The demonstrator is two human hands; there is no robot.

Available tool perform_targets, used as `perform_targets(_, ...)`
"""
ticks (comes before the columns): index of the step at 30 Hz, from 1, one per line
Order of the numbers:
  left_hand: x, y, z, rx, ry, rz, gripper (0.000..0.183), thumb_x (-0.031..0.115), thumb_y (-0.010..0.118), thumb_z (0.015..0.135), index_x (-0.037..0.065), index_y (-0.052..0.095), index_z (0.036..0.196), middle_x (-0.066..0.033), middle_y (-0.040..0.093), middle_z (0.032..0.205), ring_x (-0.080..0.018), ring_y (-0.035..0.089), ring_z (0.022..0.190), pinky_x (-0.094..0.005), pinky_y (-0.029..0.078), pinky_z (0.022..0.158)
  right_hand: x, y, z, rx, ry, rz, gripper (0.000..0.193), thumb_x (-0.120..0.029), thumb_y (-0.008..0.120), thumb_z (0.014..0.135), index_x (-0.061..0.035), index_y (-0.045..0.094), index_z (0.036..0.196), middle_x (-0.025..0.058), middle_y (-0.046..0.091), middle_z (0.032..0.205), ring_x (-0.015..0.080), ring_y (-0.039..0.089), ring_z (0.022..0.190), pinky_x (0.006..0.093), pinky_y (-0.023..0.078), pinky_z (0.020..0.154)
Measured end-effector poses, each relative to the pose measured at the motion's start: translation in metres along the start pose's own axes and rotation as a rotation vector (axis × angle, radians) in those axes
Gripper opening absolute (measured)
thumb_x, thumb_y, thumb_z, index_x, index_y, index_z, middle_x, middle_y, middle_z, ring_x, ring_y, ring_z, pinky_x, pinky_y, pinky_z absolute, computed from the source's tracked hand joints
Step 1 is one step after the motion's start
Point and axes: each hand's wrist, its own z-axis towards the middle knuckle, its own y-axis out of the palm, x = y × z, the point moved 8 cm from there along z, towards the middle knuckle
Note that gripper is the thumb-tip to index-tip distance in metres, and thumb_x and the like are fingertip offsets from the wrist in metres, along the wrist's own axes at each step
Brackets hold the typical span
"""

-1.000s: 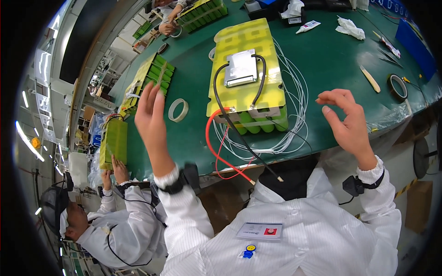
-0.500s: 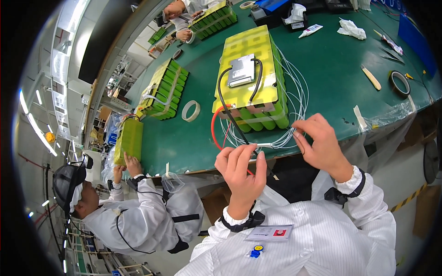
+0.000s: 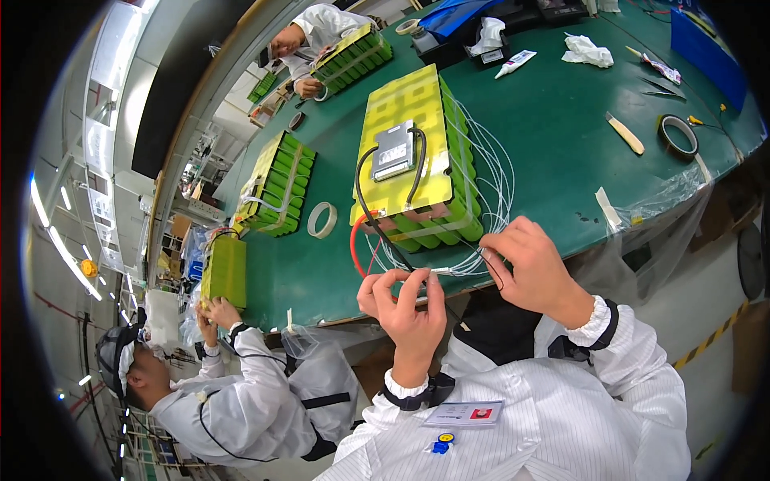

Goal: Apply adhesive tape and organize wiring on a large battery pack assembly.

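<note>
A thin black wire (image 3: 501, 282) by the battery pack (image 3: 437, 176) on the desk (image 3: 553, 160) appears pinched in the right hand (image 3: 525, 268); in the left hand (image 3: 407, 315), fingers are bunched, any grip unclear. Wire handling seems underway; steadiness is needed.

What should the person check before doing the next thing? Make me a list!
1. Battery pack resting on the green table: ok.
2. Silver board sitting on the pack's yellow top: ok.
3. White wires tidy: not ok, loosely looped around the pack's side and front.
4. Red cable, far end: cannot tell, it disappears behind the left hand.
5. Right hand gripping the thin black wire firmly: cannot tell.
6. Tan-handled tool away from both hands: ok.
</note>
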Motion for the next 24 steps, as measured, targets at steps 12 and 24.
perform_targets(12,-0.025,-0.035,0.036,0.178,-0.035,0.034,0.023,0.006,0.071,0.076,0.006,0.067,0.098,-0.0109,0.058,0.106,-0.0321,0.046,0.109,-0.0421,0.037,0.094,0.0,0.0,0.013,-0.012,-0.026,-0.051,0.014,-0.001,0.067,0.078,0.0009,0.063,0.091,0.0117,0.059,0.076,0.03,0.052,0.07,0.0372,0.044,0.063)
perform_targets(24,-0.108,-0.053,0.019,0.198,-0.328,-0.018,0.024,0.008,0.068,0.082,0.004,0.065,0.106,-0.0105,0.062,0.109,-0.0281,0.05,0.11,-0.0393,0.039,0.095,-0.013,-0.007,0.062,-0.107,-0.199,-0.127,0.025,-0.01,0.071,0.078,0.0024,0.062,0.098,0.0126,0.059,0.087,0.03,0.059,0.081,0.038,0.05,0.069)
